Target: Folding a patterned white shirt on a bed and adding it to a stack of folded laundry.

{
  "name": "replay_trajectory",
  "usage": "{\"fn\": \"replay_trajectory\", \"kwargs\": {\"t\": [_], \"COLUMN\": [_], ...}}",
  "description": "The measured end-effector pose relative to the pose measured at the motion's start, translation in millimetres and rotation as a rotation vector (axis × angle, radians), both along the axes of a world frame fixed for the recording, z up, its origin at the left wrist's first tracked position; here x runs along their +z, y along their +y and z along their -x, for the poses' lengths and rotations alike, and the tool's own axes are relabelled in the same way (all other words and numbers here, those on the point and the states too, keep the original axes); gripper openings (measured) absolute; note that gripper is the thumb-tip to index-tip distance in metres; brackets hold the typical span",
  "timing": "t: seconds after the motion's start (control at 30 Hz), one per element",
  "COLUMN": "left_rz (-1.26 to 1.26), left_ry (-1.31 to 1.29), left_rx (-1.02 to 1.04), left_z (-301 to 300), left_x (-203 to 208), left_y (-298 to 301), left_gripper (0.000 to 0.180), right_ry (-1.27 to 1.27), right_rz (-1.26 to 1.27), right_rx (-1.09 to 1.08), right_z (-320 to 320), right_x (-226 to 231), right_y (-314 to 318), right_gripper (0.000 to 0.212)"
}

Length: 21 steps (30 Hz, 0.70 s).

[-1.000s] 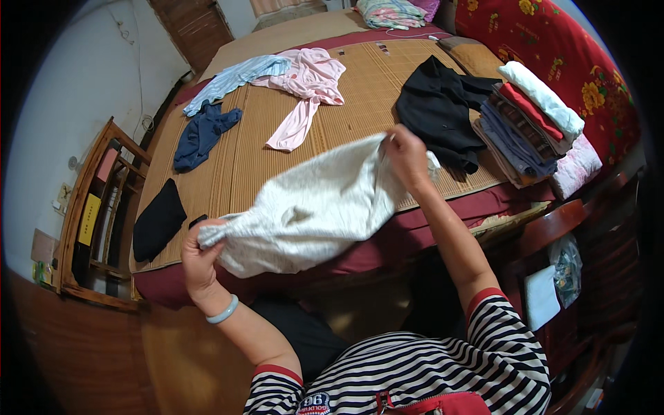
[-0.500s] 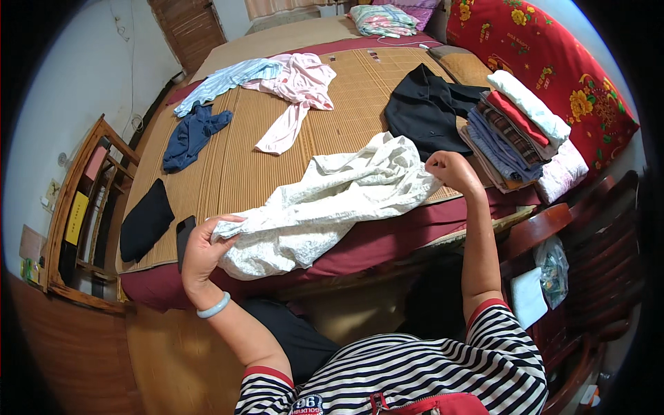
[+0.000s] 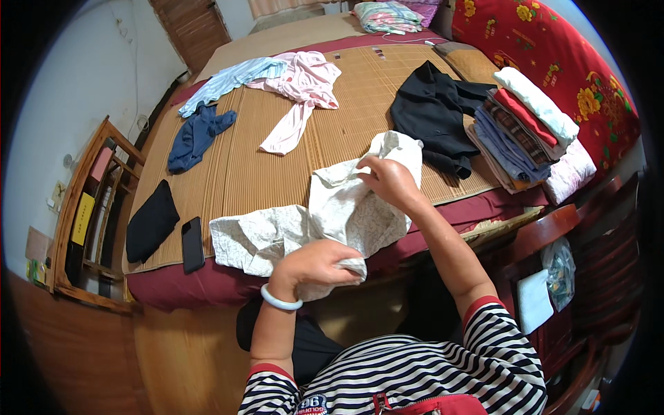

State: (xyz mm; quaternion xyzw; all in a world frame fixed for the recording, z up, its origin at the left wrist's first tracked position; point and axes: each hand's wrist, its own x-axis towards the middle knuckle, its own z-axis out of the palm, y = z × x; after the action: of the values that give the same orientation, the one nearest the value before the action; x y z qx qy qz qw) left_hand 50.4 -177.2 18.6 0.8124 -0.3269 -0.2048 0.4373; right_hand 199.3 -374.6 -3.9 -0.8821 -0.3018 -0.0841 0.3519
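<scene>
A white garment with a faint pattern (image 3: 360, 200) lies loosely bunched at the bed's near edge, part of it hanging over. My left hand (image 3: 318, 264), with a pale bangle on its wrist, is closed on the garment's lower edge. Above the cloth's upper middle is my right hand (image 3: 391, 181), its fingers curved and apart; whether the fingertips touch the fabric is hard to tell. A black phone (image 3: 193, 245) rests on the mat left of the garment, beside a folded black cloth (image 3: 152, 223).
Farther back on the bamboo mat (image 3: 249, 173) lie a pink garment (image 3: 304, 79), a blue striped one (image 3: 232, 79) and a navy one (image 3: 197, 142). A black garment (image 3: 432, 111) and a folded clothes stack (image 3: 515, 135) are at right. A wooden chair (image 3: 546, 228) stands near right.
My left hand has moved right, bringing the garment's edge inward. My right hand has let go of the right end and shifted left over the cloth. The stretched garment is now bunched.
</scene>
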Motion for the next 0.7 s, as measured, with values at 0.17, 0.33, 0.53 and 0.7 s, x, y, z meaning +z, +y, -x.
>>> {"fn": "replay_trajectory", "kwargs": {"t": [0.17,0.33,0.53,0.7], "left_rz": [-0.096,-0.097,-0.178,-0.207], "left_ry": [-0.036,0.025,-0.012,-0.062], "left_rx": [-0.068,-0.081,-0.108,-0.125], "left_z": [10,15,14,15], "left_x": [-4,-10,-13,-18], "left_y": [-19,-26,-37,-40], "left_gripper": [0.021,0.021,0.023,0.023], "right_ry": [-0.038,-0.132,-0.205,-0.245], "right_rz": [0.109,0.13,0.269,0.268], "right_rx": [0.039,0.086,0.121,0.173], "right_z": [-5,-1,3,6], "right_x": [-28,-41,-49,-52], "right_y": [25,49,69,84], "right_gripper": [0.031,0.032,0.031,0.028]}}
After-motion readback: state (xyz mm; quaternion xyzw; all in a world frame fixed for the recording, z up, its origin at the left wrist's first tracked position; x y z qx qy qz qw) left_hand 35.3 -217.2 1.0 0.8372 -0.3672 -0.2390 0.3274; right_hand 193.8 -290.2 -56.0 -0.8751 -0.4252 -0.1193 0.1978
